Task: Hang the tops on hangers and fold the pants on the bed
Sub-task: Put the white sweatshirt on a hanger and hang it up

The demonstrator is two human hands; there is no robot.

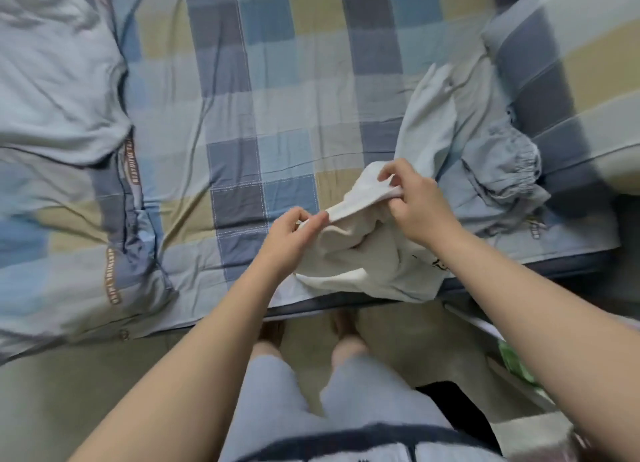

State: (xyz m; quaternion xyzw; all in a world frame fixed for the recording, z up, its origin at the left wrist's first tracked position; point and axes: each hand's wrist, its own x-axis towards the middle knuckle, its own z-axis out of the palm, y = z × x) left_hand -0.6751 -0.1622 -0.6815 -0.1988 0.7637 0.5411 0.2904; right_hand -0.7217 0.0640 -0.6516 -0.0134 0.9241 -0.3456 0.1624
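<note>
The cream garment [367,257] is hanging bunched between the hands at the near edge of the bed [242,80], its lower folds drooping over the mattress edge. The left hand [294,229] is pinching a banded edge of it between thumb and fingertips. The right hand [419,202] is gripping the same band a little further along, fingers curled into the cloth, so the band is running in a shallow curve between them. It is looking like thin, soft knit: light, floppy and holding no shape of its own, so it is probably asking for a hold on the firmer seamed band or the shoulders, not the loose middle. Whether that band is a neckline, a hem or a waist I cannot tell. Just beside it on the right a pale blue garment [429,115] is lying crumpled next to a blue piece with a gathered elastic edge [502,163]. A pillow [571,46] is sitting beyond those, and a quilt [52,80] is lying well apart on the left
</note>
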